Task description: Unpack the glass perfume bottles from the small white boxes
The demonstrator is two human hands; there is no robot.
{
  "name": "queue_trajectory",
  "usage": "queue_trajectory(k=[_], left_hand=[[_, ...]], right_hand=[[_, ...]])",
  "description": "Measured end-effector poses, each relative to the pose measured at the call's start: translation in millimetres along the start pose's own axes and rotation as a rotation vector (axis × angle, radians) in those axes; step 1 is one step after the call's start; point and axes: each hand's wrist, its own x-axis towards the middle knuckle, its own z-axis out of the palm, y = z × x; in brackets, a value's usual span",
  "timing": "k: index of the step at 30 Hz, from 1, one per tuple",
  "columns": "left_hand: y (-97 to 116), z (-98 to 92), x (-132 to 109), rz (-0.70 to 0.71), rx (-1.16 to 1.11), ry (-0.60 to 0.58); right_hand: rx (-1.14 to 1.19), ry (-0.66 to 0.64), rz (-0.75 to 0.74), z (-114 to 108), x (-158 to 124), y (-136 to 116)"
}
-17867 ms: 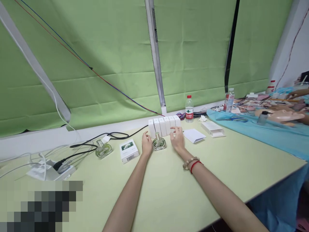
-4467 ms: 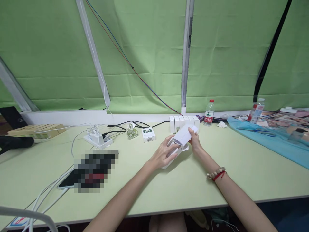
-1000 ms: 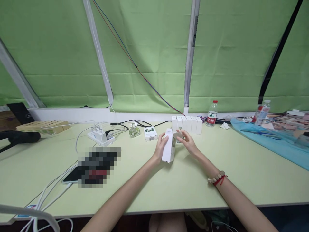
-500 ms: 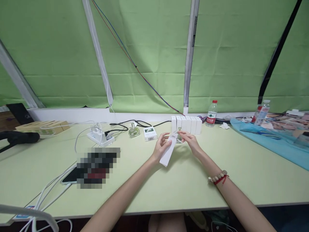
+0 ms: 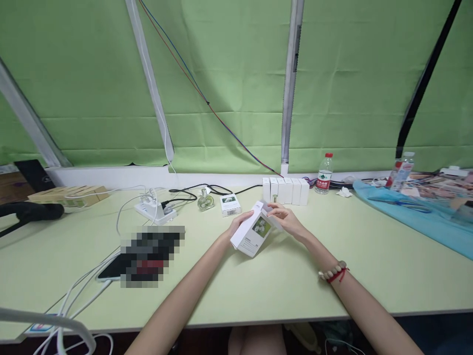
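From my screen, the left hand [image 5: 236, 228] is closed around a small white cardboard carton [image 5: 252, 231]. The thumb lies along its upper edge and the other fingers are hidden beneath. The carton is a crisp rectangular box with smooth matte faces. It is held tilted just above the middle of the pale green table [image 5: 281, 281], and the face towards me carries a square print of white flowers on green with fine lettering below it.

The right hand [image 5: 285, 219] comes in from the right, with its fingertips [image 5: 271, 211] at the carton's far, upper end, where a thin flap stands open. I cannot tell whether they pinch the flap or only touch it. A beaded bracelet with a red cord [image 5: 334, 270] circles that wrist.

Just beyond the hands, a row of upright white boxes [image 5: 285, 191] stands side by side at the far edge, and a small gold cap [image 5: 274, 198] pokes up in front of it. Left of the hands lie a flat printed box [image 5: 229, 204] and a rounded clear glass bottle [image 5: 205, 201]. Far right of the row stands a plastic water bottle [image 5: 323, 173] with a red cap. Creased green fabric [image 5: 229, 84] hangs behind everything.
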Motion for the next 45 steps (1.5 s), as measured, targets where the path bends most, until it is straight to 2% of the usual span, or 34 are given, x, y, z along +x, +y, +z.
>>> queue_trajectory(k=[7,12,17,21,24,28,31,35,39,42,45], left_hand=[[8,1.4,-4,-0.069,0.074,-0.049],[14,1.4,-8,0.034,0.136,-0.028],[11,-0.4,-1,0.288,0.211,0.13],[6,0.1,2,0.482,0.412,0.225],[2,3.2,0,0.624,0.697,0.332],[-1,7.2,-4,0.854,1.228,0.548],[-2,5.3,-2,0.876,1.481,0.681],[-5,-1.5,3,0.762,1.523,0.761],[-6,0.8,2,0.794,1.44,0.716],[-8,10.6,-2,0.836,1.379,0.508],[-16,20.9,-5,0.779,1.377,0.265]], right_hand=[[0.083,0.324,-0.006,-5,4,-2],[0.197,0.523,-0.005,-12,6,-1],[0.263,0.67,-0.023,-14,8,-2],[0.317,0.796,-0.006,-15,9,-3],[0.356,0.867,0.027,-16,9,-3],[0.386,0.925,0.044,-18,8,-3],[0.37,0.932,0.082,-19,8,-2],[0.246,0.868,0.11,-16,7,-3],[0.108,0.78,0.009,-8,4,-5],[0.077,0.718,-0.012,-3,1,-5],[0.081,0.652,0.02,1,-1,-3]])
